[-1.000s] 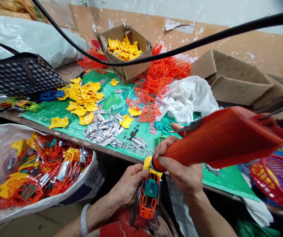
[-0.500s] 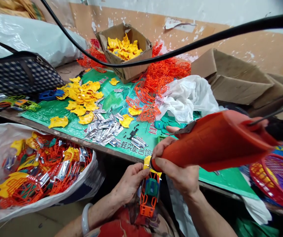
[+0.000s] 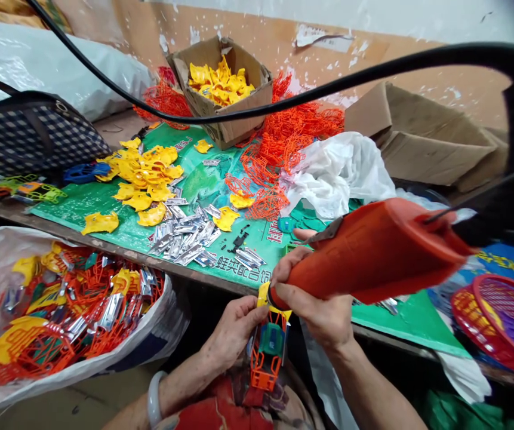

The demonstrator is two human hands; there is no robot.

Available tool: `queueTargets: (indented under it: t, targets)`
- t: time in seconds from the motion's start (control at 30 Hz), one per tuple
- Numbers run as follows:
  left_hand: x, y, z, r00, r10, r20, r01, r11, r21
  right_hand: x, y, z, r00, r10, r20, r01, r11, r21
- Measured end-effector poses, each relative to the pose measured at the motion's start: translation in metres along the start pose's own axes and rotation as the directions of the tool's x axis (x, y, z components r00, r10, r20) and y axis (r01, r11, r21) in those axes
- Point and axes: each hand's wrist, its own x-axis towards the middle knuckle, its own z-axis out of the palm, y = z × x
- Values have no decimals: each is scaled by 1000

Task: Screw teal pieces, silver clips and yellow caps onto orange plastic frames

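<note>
My left hand (image 3: 227, 331) pinches the front of a toy car (image 3: 267, 377) with an orange cage frame, a yellow hood and a dark green inner part. It is held over my lap, just off the table edge. My right hand (image 3: 323, 316) wraps round a red electric screwdriver (image 3: 373, 254), its black nose down against the car's yellow piece. The screwdriver's tip is hidden, so a screw cannot be seen. On the table beyond lie yellow car shells (image 3: 149, 170) and a heap of silver parts (image 3: 185, 236).
A white sack (image 3: 149, 340) full of assembled cars stands at the left. Behind are a carton (image 3: 239, 122) of yellow shells, orange frames (image 3: 301, 128) and a white plastic bag (image 3: 337, 170). A red basket (image 3: 476, 334) is at right. A black cable (image 3: 355, 80) hangs across.
The view has shifted slightly. The screwdriver's rear end has swung a little left and its cable has moved. Both hands keep their holds, and the nose stays at the yellow piece.
</note>
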Motion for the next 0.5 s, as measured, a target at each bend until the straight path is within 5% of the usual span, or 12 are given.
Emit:
queueTargets:
  t: [0.33, 0.5]
  targets:
    - [-16, 22, 10, 998, 23, -54, -26, 998, -51, -8, -20, -28, 1000, 16, -15, -15, 999, 40]
    - [-31, 31, 8, 983, 113, -142, -103, 991, 80, -12, -11, -13, 999, 43, -3, -43, 999, 3]
